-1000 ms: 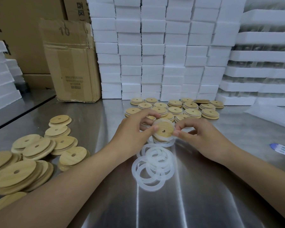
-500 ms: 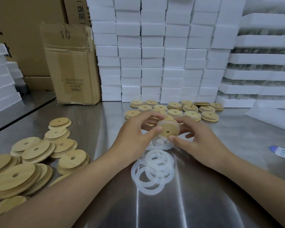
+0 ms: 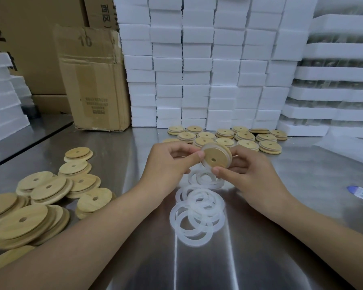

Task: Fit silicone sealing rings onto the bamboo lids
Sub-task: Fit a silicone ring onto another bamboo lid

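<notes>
Both hands pinch one bamboo lid (image 3: 215, 158) above the counter (image 3: 281, 237): left hand (image 3: 168, 164), right hand (image 3: 245, 174). Ring seating looks nearly done; next, press rim round, set down, take from ring pile (image 3: 197, 214).

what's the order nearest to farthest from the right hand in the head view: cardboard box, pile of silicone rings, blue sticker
From the right hand:
1. pile of silicone rings, right beside it, toward the person
2. blue sticker, farther out to the right
3. cardboard box, far back left
</notes>
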Tool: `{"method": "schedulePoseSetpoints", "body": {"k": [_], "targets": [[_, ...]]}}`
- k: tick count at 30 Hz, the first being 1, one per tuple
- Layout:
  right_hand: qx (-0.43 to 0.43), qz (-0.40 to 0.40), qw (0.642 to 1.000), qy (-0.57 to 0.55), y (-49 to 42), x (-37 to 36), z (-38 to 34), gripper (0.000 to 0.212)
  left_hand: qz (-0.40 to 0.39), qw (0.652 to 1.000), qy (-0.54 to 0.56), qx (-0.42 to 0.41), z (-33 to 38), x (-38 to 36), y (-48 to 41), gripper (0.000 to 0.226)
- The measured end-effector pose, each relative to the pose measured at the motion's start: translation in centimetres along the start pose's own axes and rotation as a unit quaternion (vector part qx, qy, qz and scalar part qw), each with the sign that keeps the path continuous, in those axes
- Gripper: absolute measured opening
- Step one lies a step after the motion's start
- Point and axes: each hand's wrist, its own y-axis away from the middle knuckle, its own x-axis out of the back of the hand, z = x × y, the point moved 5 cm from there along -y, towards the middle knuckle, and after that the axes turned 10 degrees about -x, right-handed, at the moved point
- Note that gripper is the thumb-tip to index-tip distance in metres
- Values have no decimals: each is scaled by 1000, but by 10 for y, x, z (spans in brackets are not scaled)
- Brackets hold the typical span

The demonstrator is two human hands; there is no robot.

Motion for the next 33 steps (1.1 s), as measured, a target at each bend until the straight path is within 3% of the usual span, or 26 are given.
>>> {"method": "schedulePoseSetpoints", "body": {"k": [8, 18, 33], "targets": [[-6, -26, 999, 42, 0, -4, 1, 17, -24, 1000, 1, 9, 1, -2, 1, 4], [-53, -91, 993, -60, 1, -2, -2, 24, -75, 997, 5, 23, 2, 0, 0, 5], [-41, -121, 990, -59, 1, -2, -2, 22, -117, 993, -12, 14, 7, -4, 2, 19]]}}
